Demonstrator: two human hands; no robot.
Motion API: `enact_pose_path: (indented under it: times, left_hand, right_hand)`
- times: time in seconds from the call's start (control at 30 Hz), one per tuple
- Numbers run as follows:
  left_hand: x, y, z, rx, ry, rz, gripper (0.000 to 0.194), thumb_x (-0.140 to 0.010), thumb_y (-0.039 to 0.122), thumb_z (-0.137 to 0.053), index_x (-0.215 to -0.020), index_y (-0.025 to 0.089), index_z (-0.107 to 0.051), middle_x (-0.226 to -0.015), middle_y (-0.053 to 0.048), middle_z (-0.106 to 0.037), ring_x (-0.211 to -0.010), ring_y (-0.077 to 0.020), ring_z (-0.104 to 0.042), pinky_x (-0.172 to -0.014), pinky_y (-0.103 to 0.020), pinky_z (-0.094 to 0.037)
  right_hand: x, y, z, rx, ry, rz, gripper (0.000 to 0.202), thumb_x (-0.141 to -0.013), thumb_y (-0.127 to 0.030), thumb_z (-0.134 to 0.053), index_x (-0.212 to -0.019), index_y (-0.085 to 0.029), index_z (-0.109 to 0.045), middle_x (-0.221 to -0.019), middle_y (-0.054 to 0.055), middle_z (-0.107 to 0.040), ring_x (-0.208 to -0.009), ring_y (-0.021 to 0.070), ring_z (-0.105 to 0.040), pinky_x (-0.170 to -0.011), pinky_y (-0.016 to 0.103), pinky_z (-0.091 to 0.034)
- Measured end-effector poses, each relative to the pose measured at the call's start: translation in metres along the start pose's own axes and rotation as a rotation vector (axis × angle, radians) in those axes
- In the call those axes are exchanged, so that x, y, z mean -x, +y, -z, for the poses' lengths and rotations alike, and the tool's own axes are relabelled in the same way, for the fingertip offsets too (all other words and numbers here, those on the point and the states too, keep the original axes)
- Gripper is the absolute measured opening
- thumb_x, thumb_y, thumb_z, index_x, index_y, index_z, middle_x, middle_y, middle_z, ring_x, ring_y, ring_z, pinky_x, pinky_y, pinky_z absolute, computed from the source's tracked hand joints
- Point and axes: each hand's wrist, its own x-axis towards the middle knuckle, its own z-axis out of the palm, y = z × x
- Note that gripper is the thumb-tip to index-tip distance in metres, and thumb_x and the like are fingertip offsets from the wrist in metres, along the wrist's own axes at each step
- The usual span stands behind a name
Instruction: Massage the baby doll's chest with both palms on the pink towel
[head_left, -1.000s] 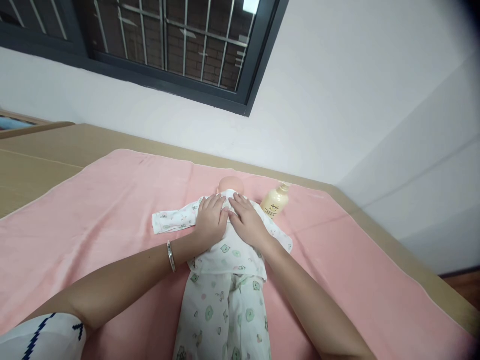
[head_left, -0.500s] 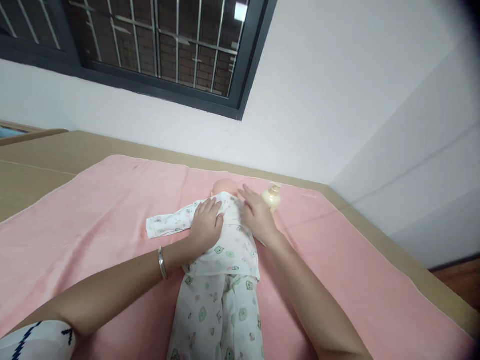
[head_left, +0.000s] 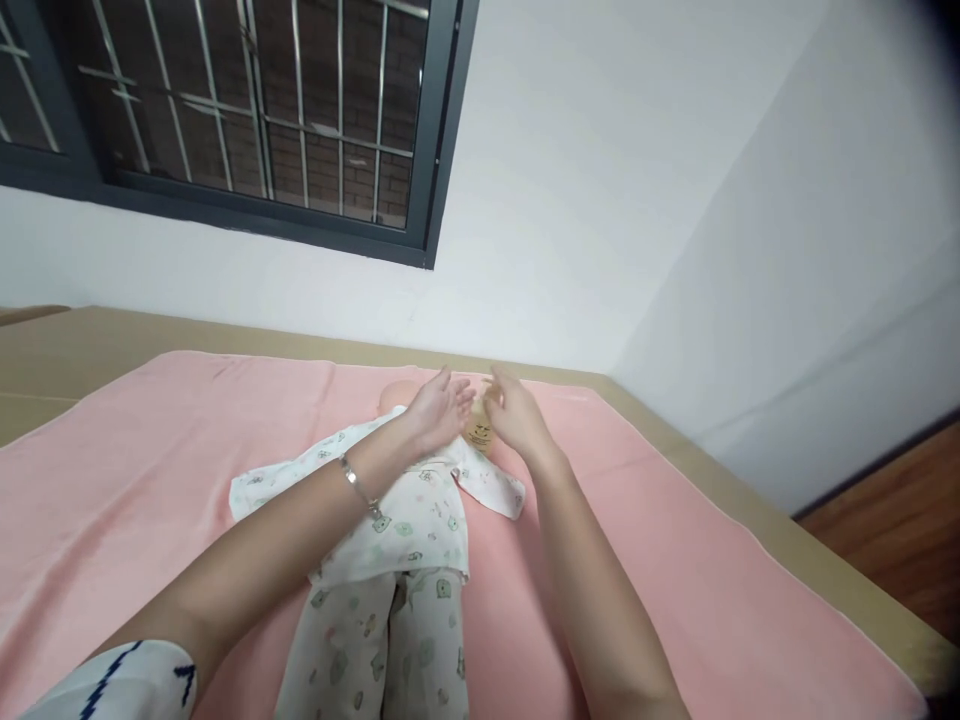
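A doll (head_left: 394, 395) lies on its back on a pink cloth (head_left: 600, 520), dressed in a white printed top (head_left: 409, 515) and matching trousers (head_left: 427, 640). My left hand (head_left: 441, 412) hovers over the upper chest with its palm turned up and fingers spread, holding nothing. Beside the doll's head stands a pale yellow bottle (head_left: 478, 432), seen between my two hands. My right hand (head_left: 517, 412) is at the bottle's upper part, fingers bent and apart. It covers the bottle's top, so contact there cannot be made out.
The cloth covers a wooden surface (head_left: 720, 480) whose far edge meets a white wall (head_left: 540, 250). A dark-framed window (head_left: 431, 180) with bars is at the upper left. Brown wood (head_left: 892, 520) shows at the right.
My left hand has lifted off the doll's chest and turned palm up toward the bottle. My right hand has left the doll's shoulder for the bottle's top. The view has swung right.
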Motion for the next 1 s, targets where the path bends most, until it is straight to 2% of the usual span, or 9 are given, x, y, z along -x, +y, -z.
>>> enact_pose_path:
  times: [0.07,0.17,0.27,0.43,0.53,0.6,0.7,0.8,1.0]
  left_hand:
    - [-0.019,0.0,-0.002,0.184,-0.057,0.109,0.077,-0.095,0.06,-0.005,-0.143,0.009,-0.037,-0.142,-0.021,-0.051,-0.131,-0.0243,-0.053,-0.106,-0.043,-0.045]
    - [-0.031,-0.002,-0.002,0.31,-0.002,0.094,0.077,-0.095,0.057,-0.003,-0.147,0.009,-0.031,-0.148,-0.019,-0.045,-0.13,-0.0208,-0.054,-0.102,-0.037,-0.049]
    - [-0.033,0.0,-0.003,0.377,0.007,0.082,0.074,-0.095,0.052,-0.004,-0.15,0.008,-0.027,-0.153,-0.018,-0.037,-0.132,-0.0174,-0.051,-0.098,-0.03,-0.051]
    - [-0.025,0.009,-0.002,0.46,0.007,0.123,0.075,-0.095,0.054,-0.013,-0.15,0.005,-0.026,-0.149,-0.023,-0.043,-0.131,-0.0213,-0.053,-0.096,-0.033,-0.052]
    - [-0.006,0.014,0.004,0.446,0.05,0.147,0.074,-0.095,0.053,-0.015,-0.148,0.004,-0.028,-0.15,-0.023,-0.042,-0.134,-0.0223,-0.049,-0.1,-0.033,-0.05]
    - [0.013,0.018,0.011,0.437,0.058,0.149,0.073,-0.095,0.052,-0.017,-0.148,0.003,-0.03,-0.149,-0.023,-0.042,-0.135,-0.0224,-0.048,-0.102,-0.033,-0.049]
    - [0.043,0.027,0.022,0.417,0.064,0.182,0.07,-0.094,0.05,-0.018,-0.146,0.005,-0.033,-0.147,-0.022,-0.046,-0.132,-0.0234,-0.052,-0.102,-0.035,-0.05]
    - [0.067,0.039,0.033,0.381,0.063,0.225,0.066,-0.094,0.046,-0.017,-0.144,0.007,-0.036,-0.147,-0.02,-0.046,-0.131,-0.024,-0.053,-0.103,-0.037,-0.049]
    - [0.105,0.07,0.05,0.373,0.035,0.148,0.057,-0.096,0.041,-0.016,-0.138,0.015,-0.045,-0.144,-0.016,-0.052,-0.129,-0.0249,-0.055,-0.106,-0.043,-0.047]
  right_hand:
    - [-0.002,0.004,-0.006,0.026,-0.084,0.103,0.067,-0.081,-0.015,-0.043,-0.148,-0.01,-0.039,-0.154,0.012,-0.038,-0.145,0.024,-0.03,-0.121,0.045,-0.024]
    - [-0.005,0.009,-0.013,0.111,-0.112,0.112,0.068,-0.08,-0.013,-0.042,-0.147,-0.005,-0.037,-0.154,0.017,-0.036,-0.146,0.0258,-0.028,-0.121,0.048,-0.021]
    - [-0.005,0.01,-0.018,0.238,-0.11,0.102,0.063,-0.082,-0.012,-0.041,-0.143,0.003,-0.039,-0.15,0.023,-0.039,-0.143,0.028,-0.032,-0.118,0.046,-0.026]
    - [-0.002,0.004,-0.023,0.397,-0.056,0.141,0.057,-0.085,-0.014,-0.042,-0.139,0.003,-0.045,-0.142,0.024,-0.048,-0.137,0.0292,-0.039,-0.115,0.041,-0.031]
    - [-0.002,0.001,-0.023,0.445,-0.049,0.131,0.057,-0.086,-0.017,-0.043,-0.139,0.004,-0.043,-0.142,0.024,-0.048,-0.136,0.0299,-0.039,-0.113,0.04,-0.032]
    - [-0.004,-0.003,-0.023,0.455,-0.046,0.099,0.055,-0.086,-0.016,-0.043,-0.139,0.0,-0.045,-0.14,0.021,-0.051,-0.133,0.029,-0.043,-0.11,0.039,-0.035]
    - [-0.012,-0.012,-0.022,0.488,-0.056,-0.001,0.05,-0.084,-0.015,-0.043,-0.132,-0.009,-0.054,-0.131,0.018,-0.059,-0.124,0.0283,-0.052,-0.101,0.037,-0.042]
    - [-0.02,-0.022,-0.023,0.531,-0.079,-0.097,0.046,-0.083,-0.017,-0.045,-0.127,-0.012,-0.059,-0.124,0.018,-0.064,-0.115,0.0304,-0.059,-0.092,0.037,-0.046]
    - [-0.026,-0.025,-0.023,0.543,-0.091,-0.181,0.052,-0.086,-0.021,-0.044,-0.135,-0.011,-0.055,-0.136,0.017,-0.058,-0.121,0.0316,-0.058,-0.097,0.04,-0.044]
